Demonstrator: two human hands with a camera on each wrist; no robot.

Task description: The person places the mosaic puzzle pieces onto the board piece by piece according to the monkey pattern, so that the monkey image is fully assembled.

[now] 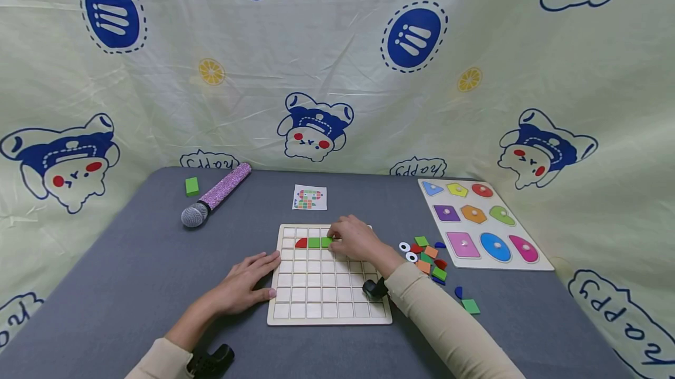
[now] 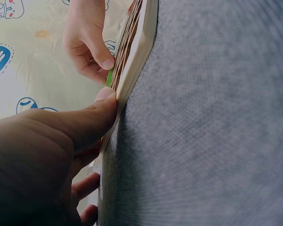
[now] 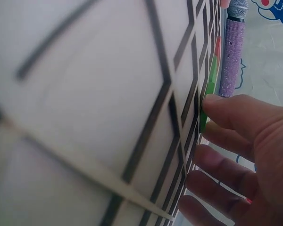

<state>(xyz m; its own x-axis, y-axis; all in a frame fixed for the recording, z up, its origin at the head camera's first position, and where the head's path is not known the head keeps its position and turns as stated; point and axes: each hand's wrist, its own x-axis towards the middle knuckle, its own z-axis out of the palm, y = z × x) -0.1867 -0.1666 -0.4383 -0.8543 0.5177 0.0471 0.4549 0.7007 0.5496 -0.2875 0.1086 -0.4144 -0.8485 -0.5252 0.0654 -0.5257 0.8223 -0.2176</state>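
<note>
I am seeing one grid board [image 1: 332, 310] lying on the grey worktop [image 1: 327, 355], with the right hand [image 1: 354, 238] reaching over its far half and pinching one green square [image 2: 109, 79] between thumb and forefinger. In one row near the board's far edge, one red rounded piece [image 1: 301, 243] is sitting left of two visible green squares [image 1: 313, 242]; I cannot tell whether the pinched one is the second of these or a third. The left hand [image 1: 245, 282] is resting at the board's left edge, thumb spread away from the extended fingers and touching the rim.

Right of the board, a cluster of loose pieces [image 1: 423, 266] is lying, showing two white rings [image 1: 411, 257]; others are overlapping, so I am not getting a full count. One shape puzzle [image 1: 453, 226] holding nine coloured shapes is lying beyond that cluster. One picture card [image 1: 309, 205] is lying just past the board's far edge. Far left of the board, one purple glittery microphone [image 1: 224, 189] is lying, with one green block [image 1: 192, 186] near it.
</note>
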